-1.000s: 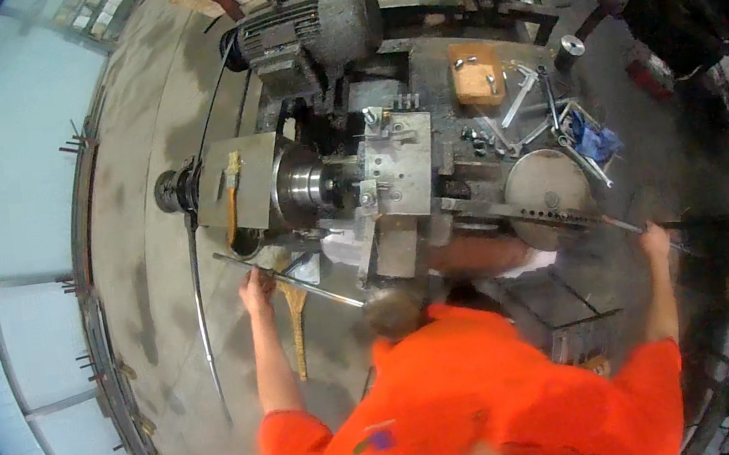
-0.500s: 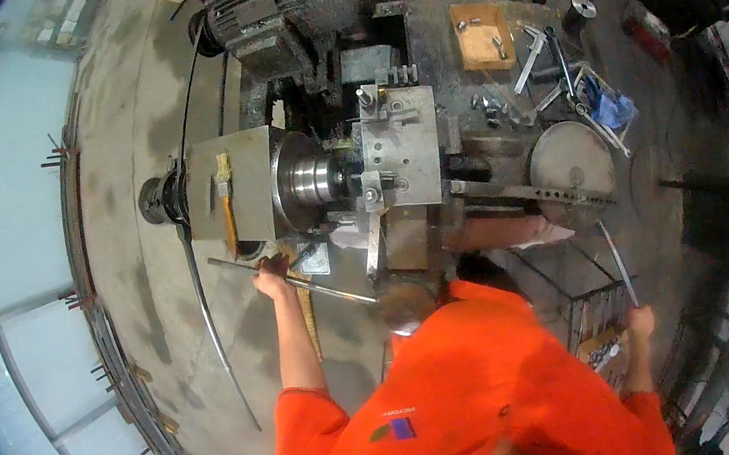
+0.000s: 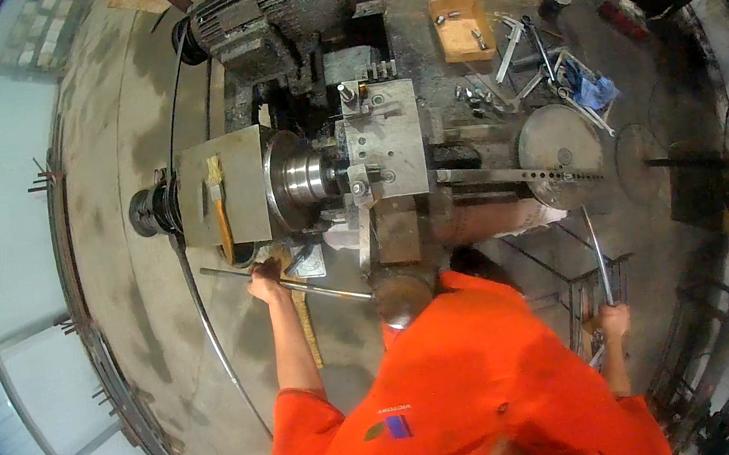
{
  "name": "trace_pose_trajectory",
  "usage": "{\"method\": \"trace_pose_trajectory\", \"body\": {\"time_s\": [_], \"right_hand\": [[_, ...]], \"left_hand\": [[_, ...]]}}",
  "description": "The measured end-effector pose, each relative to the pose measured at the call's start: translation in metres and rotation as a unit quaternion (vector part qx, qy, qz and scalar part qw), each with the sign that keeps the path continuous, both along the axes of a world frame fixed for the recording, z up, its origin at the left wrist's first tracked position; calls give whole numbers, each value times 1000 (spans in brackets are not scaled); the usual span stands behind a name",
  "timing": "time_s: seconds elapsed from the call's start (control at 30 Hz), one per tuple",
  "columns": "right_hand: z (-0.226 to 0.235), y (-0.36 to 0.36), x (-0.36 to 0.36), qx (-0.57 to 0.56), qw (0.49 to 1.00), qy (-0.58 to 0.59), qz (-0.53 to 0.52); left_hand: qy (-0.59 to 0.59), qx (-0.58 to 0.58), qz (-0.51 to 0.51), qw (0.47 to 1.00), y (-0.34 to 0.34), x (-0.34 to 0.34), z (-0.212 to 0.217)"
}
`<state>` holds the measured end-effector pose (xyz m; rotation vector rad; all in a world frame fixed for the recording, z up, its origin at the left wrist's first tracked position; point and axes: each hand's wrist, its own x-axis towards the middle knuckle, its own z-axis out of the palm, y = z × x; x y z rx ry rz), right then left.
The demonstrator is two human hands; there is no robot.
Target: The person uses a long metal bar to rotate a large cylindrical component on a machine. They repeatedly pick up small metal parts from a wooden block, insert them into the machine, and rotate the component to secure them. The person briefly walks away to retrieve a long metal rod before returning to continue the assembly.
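Observation:
My left hand (image 3: pixel 267 284) is closed around a long steel rod (image 3: pixel 332 292), below the front of the machine's headstock. The rod slants down to the right, and its right end meets a round knob-like part (image 3: pixel 403 302) near my waist. On the right, my right hand (image 3: pixel 615 320) grips the lower end of a slim metal lever (image 3: pixel 600 261). The lever stands nearly upright, its upper end near the edge of a large round plate (image 3: pixel 560 156). Between the hands, a shiny ringed metal workpiece (image 3: pixel 303 178) sits in the spindle, facing a tool block (image 3: pixel 394 138).
A brush (image 3: pixel 221 211) lies on the headstock cover (image 3: pixel 249 186). Behind stands a dark motor (image 3: pixel 258 11) with a belt at its left. At the back right are a tray (image 3: pixel 462 29) of small parts, a caliper (image 3: pixel 509 47), wrenches and a blue rag (image 3: pixel 594 92).
My right hand and the lever have swung slightly inward, so the lever stands more upright. My left hand keeps its hold on the rod. The whole view has shifted slightly.

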<state>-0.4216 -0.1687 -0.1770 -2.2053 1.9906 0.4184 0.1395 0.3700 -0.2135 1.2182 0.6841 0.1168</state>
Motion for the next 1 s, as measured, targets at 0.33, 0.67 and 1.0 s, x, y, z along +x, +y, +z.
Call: {"method": "trace_pose_trajectory", "body": {"time_s": [0.33, 0.67, 1.0], "right_hand": [[-11, 26, -2, -22, 995, 70, 66], [-25, 28, -12, 28, 999, -27, -15], [-41, 28, -32, 16, 997, -22, 69]], "left_hand": [[28, 42, 80, 996, -27, 1, 35], [36, 33, 101, 994, -33, 1, 45], [-21, -217, 51, 975, -7, 2, 26]]}}
